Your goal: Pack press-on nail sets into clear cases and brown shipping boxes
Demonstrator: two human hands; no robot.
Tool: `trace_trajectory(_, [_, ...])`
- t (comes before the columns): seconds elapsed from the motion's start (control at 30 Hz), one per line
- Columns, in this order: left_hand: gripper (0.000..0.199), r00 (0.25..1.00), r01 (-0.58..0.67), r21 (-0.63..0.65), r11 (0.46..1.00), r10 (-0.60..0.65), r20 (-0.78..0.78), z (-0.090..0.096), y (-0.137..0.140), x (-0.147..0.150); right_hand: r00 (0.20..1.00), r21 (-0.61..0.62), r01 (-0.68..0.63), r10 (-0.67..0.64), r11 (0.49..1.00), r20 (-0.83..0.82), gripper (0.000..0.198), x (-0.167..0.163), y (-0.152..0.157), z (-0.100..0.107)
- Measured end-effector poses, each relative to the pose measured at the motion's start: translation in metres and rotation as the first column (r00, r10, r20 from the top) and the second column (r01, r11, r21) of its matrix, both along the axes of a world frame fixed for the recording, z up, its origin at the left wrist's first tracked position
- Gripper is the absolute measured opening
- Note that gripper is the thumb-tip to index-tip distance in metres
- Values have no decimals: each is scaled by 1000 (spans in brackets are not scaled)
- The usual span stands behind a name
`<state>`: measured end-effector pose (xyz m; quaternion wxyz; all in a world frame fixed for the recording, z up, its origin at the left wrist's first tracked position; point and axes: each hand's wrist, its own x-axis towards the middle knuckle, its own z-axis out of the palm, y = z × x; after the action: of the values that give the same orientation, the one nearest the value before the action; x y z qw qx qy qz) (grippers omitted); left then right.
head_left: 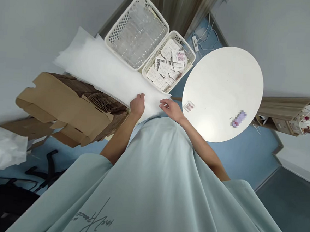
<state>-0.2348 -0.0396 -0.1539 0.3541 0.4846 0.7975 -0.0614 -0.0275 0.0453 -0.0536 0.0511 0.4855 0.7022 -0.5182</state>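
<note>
My left hand [137, 105] is closed, its fingers curled over the near part of a stack of thin white sheets [107, 68] that look like packing foam. Whether a sheet edge is pinched in it is hidden. To its right, my right hand [170, 109] hovers at the right end of the same stack, fingers loosely bent and apart, with nothing visible in them. A small clear pack with pinkish pieces [189, 106] lies on the round white table [223, 82], just right of my right hand.
Beyond the sheets stand a white basket [109, 38] of clear plastic cases and a smaller basket [193, 58] of printed cards and packs. Folded brown cardboard boxes [63, 102] are at the left. A blurred purple item [239, 119] lies on the table. A power strip [195, 43] sits behind.
</note>
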Motion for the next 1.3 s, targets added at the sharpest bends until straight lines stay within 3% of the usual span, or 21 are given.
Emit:
trace_trajectory(0.2, [52, 999, 22, -27, 999, -23, -29, -3, 0, 4, 1000, 9, 14, -14, 1000, 13, 26, 3, 1, 1])
trace_trajectory(0.4, [48, 997, 64, -11, 998, -64, -40, 6, -3, 1, 999, 14, 46, -46, 999, 0, 26, 9, 3, -2])
trace_trajectory(0.57, [35, 1000, 20, 229, 973, -18, -8, 29, -13, 1, 993, 31, 118, -117, 993, -21, 30, 17, 1, -8])
trace_trajectory(0.67, [27, 1000, 8, 390, 921, -17, 21, 51, -17, 8, 976, 28, 215, -214, 976, -35, 48, 21, 3, -11])
trace_trajectory(0.87, [22, 993, 45, 627, 778, -106, 61, 95, -5, 46, 932, -149, 332, -348, 932, -101, 80, 42, 22, -7])
trace_trajectory(1.0, [22, 985, 92, 746, 659, -171, 29, 111, 19, 88, 904, -145, 421, -428, 895, -17, 80, 83, 37, 7])
trace_trajectory(1.1, [22, 968, 140, 790, 597, -250, 18, 117, 38, 126, 873, -221, 474, -488, 852, -10, 77, 132, 40, 18])
trace_trajectory(1.3, [21, 898, 252, 820, 513, -440, 0, 122, 67, 208, 714, -375, 606, -687, 702, -133, 76, 244, 19, 29])
